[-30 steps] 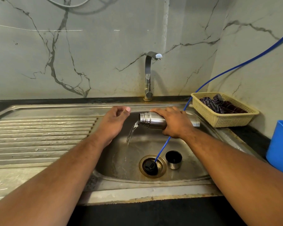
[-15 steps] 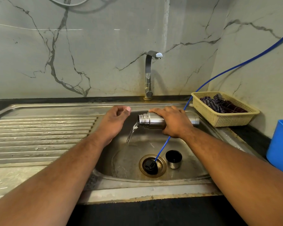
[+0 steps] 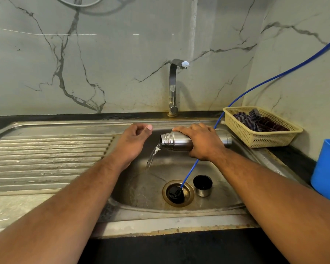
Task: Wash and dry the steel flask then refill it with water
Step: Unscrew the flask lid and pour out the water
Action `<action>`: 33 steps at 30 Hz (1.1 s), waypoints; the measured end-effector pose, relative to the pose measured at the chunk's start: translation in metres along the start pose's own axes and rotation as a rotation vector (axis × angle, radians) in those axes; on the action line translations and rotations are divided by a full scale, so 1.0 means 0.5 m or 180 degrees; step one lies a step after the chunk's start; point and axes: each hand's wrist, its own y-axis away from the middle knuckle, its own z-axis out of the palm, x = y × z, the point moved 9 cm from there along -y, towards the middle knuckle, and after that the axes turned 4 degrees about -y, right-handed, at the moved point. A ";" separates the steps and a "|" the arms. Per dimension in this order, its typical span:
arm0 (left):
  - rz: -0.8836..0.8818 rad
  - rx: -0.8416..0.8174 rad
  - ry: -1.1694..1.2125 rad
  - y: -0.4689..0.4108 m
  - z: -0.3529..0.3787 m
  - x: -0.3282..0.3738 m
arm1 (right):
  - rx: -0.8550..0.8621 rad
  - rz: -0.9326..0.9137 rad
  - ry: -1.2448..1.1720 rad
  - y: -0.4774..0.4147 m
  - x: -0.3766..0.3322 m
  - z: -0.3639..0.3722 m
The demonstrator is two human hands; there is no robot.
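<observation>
Nothing has shifted much since a second ago: both hands stay put and the pour continues.

Head view. Right hand [image 3: 202,143] grips the steel flask [image 3: 176,142] around its body, fingers wrapped over the top. Flask lies roughly level above the sink [image 3: 160,214] basin, open mouth to the left. Water stream [image 3: 152,157] falls from the mouth into the basin. Left hand [image 3: 135,140] hovers just left of the mouth, fingers loosely curled, holding nothing. Steel cap [image 3: 202,185] stands in the basin beside the drain; black stopper [image 3: 175,193] sits on the drain. Blue hose [image 3: 255,86] runs down behind the flask to the drain. Tap [image 3: 173,88] behind. Basket [image 3: 255,138] with cloth [image 3: 255,121] on the desk, right.
</observation>
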 end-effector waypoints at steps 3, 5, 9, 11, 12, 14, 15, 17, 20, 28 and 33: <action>0.0003 0.0003 -0.0020 -0.001 0.000 -0.001 | 0.0010 0.0000 0.0019 -0.001 -0.002 0.000; -0.0002 0.0002 -0.0018 -0.001 0.000 -0.001 | 0.0006 0.0000 0.0017 -0.002 -0.002 0.000; -0.0005 0.0014 -0.0015 -0.001 -0.001 -0.001 | -0.0029 -0.0004 0.0043 -0.002 -0.003 0.000; 0.0005 0.0009 -0.0038 -0.001 0.000 0.000 | -0.0036 -0.0009 0.0058 -0.001 -0.003 0.000; 0.0008 0.0004 -0.0044 -0.002 0.000 -0.001 | -0.0041 -0.0004 0.0065 -0.001 -0.003 0.001; 0.0009 0.0000 -0.0037 -0.003 0.001 -0.003 | -0.0040 0.0008 0.0075 -0.002 -0.003 0.001; 0.0005 0.0000 -0.0028 -0.004 0.001 -0.003 | -0.0037 0.0007 0.0082 -0.003 -0.003 0.002; 0.0004 -0.0002 -0.0015 -0.006 0.001 -0.005 | -0.0027 -0.0003 0.0110 -0.003 -0.004 0.002; 0.0001 -0.0008 0.0024 -0.009 0.001 -0.008 | -0.0034 -0.0010 0.0110 -0.003 -0.005 0.003; 0.0010 -0.0032 -0.0018 -0.010 0.001 -0.011 | -0.0005 -0.0011 0.0118 -0.005 -0.006 0.002; -0.0008 -0.0029 -0.0008 -0.012 0.001 -0.014 | 0.0014 -0.0042 0.0120 -0.003 -0.008 0.000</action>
